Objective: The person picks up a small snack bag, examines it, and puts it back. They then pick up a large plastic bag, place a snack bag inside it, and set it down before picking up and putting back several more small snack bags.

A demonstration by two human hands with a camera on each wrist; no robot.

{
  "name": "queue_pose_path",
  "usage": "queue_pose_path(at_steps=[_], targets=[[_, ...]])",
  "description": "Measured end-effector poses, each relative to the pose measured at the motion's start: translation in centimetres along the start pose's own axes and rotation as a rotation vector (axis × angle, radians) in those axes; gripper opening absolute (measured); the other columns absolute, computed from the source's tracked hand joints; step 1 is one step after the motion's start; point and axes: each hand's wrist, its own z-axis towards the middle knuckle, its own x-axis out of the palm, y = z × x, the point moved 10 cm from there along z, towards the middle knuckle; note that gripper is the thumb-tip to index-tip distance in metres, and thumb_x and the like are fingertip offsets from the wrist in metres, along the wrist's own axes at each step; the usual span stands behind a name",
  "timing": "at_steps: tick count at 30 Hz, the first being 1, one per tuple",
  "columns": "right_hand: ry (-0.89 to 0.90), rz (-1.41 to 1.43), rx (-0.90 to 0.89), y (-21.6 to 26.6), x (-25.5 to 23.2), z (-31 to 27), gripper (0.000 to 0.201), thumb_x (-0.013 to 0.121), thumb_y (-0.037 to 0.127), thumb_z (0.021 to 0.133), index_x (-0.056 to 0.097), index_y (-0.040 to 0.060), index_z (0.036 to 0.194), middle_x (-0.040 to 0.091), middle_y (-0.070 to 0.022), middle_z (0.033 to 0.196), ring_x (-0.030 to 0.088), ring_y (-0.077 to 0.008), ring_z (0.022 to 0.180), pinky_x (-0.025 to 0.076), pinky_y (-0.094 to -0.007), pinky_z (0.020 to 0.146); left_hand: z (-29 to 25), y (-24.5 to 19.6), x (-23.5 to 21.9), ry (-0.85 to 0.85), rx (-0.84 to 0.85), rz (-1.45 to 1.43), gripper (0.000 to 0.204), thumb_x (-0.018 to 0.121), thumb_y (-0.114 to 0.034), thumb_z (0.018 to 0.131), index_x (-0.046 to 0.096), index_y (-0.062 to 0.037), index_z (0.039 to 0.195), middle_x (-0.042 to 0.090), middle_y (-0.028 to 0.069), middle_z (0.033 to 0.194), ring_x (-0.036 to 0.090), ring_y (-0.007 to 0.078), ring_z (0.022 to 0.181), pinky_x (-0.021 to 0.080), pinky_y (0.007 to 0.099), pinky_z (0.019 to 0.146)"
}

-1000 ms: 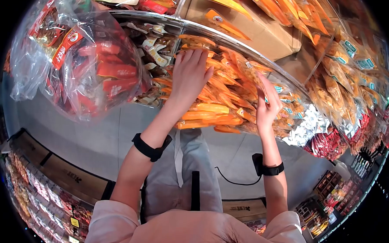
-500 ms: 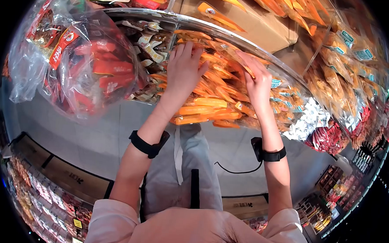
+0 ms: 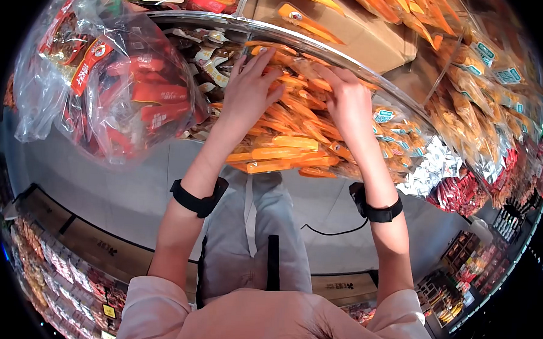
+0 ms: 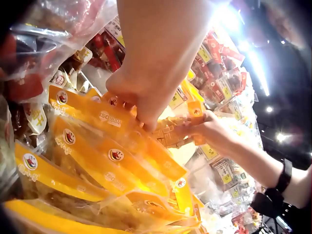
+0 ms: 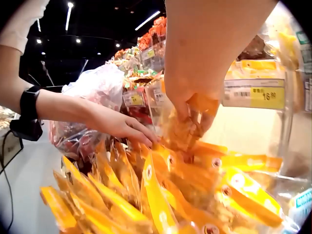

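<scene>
Orange-edged clear snack packets [image 3: 292,116] stand packed in a row in a shelf bin. My right hand [image 3: 350,103] pinches one snack packet [image 5: 180,130] between thumb and fingers, over the back of the row. In the left wrist view that snack packet [image 4: 168,134] shows lumpy tan contents. My left hand [image 3: 247,96] rests on the packets at the left end of the row, fingers spread; its fingertips are partly hidden among the packets in the left wrist view.
A large clear plastic bag [image 3: 135,91] with red packets hangs at the left. Behind the bin runs a clear divider rail [image 3: 325,47], with a cardboard box [image 3: 374,40] beyond it. Packets with teal labels [image 3: 400,136] lie to the right. A price tag [image 5: 253,93] faces the bin.
My right hand has moved left with the snack packet, from the right side of the bin toward its middle. My left hand has shifted slightly left and its fingers have spread.
</scene>
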Motion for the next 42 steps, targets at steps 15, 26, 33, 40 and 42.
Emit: queue_pose_path(at_steps=[15, 26, 33, 40, 42], targets=[[0.125, -0.306, -0.139, 1.5, 5.3, 3.3, 0.008, 0.059, 0.004, 0.072, 0.065, 0.0032, 0.077, 0.065, -0.0128, 0.068, 0.067, -0.0266, 0.067, 0.054, -0.0352, 0.059, -0.7, -0.1, -0.2, -0.074, -0.001, 0.042, 0.024, 0.064, -0.025, 0.081, 0.064, -0.0097, 0.100, 0.058, 0.0054, 0.105, 0.055, 0.0209, 0.103, 0.028, 0.0454, 0.108], [0.149, -0.320, -0.124, 0.2, 8.0, 3.0, 0.009, 0.058, 0.005, 0.073, 0.067, 0.0050, 0.068, 0.064, -0.0162, 0.066, 0.066, -0.0297, 0.067, 0.052, -0.0390, 0.061, -0.5, 0.8, -0.2, -0.079, -0.027, 0.010, 0.023, 0.065, -0.027, 0.080, 0.062, -0.0053, 0.089, 0.059, 0.0041, 0.095, 0.056, 0.0200, 0.094, 0.031, 0.0448, 0.105], [0.202, 0.005, 0.007, -3.1, 10.5, 3.5, 0.025, 0.058, -0.001, 0.070, 0.068, 0.0012, 0.093, 0.062, -0.0226, 0.073, 0.064, -0.0344, 0.073, 0.050, -0.0424, 0.066, -0.2, 0.5, -0.2, -0.055, -0.034, 0.017, 0.020, 0.063, -0.024, 0.082, 0.062, -0.0062, 0.091, 0.059, 0.0043, 0.097, 0.057, 0.0199, 0.093, 0.031, 0.0436, 0.104], [0.106, 0.168, 0.046, -2.7, 9.7, 2.9, 0.025, 0.054, -0.006, 0.069, 0.066, -0.0013, 0.090, 0.058, -0.0262, 0.072, 0.058, -0.0411, 0.070, 0.049, -0.0410, 0.064, 0.2, 3.4, -3.4, -0.269, -0.161, -0.041, 0.012, 0.059, -0.012, 0.085, 0.063, -0.0010, 0.087, 0.059, 0.0060, 0.098, 0.056, 0.0261, 0.090, 0.042, 0.0392, 0.080], [0.157, 0.191, 0.111, -3.2, 11.5, 3.9, 0.020, 0.053, -0.004, 0.071, 0.065, -0.0025, 0.087, 0.057, -0.0271, 0.072, 0.058, -0.0413, 0.070, 0.048, -0.0414, 0.063, 0.9, 3.7, -1.9, -0.122, -0.182, -0.133, 0.011, 0.057, -0.008, 0.087, 0.063, -0.0002, 0.093, 0.059, 0.0072, 0.099, 0.056, 0.0279, 0.084, 0.044, 0.0367, 0.077]])
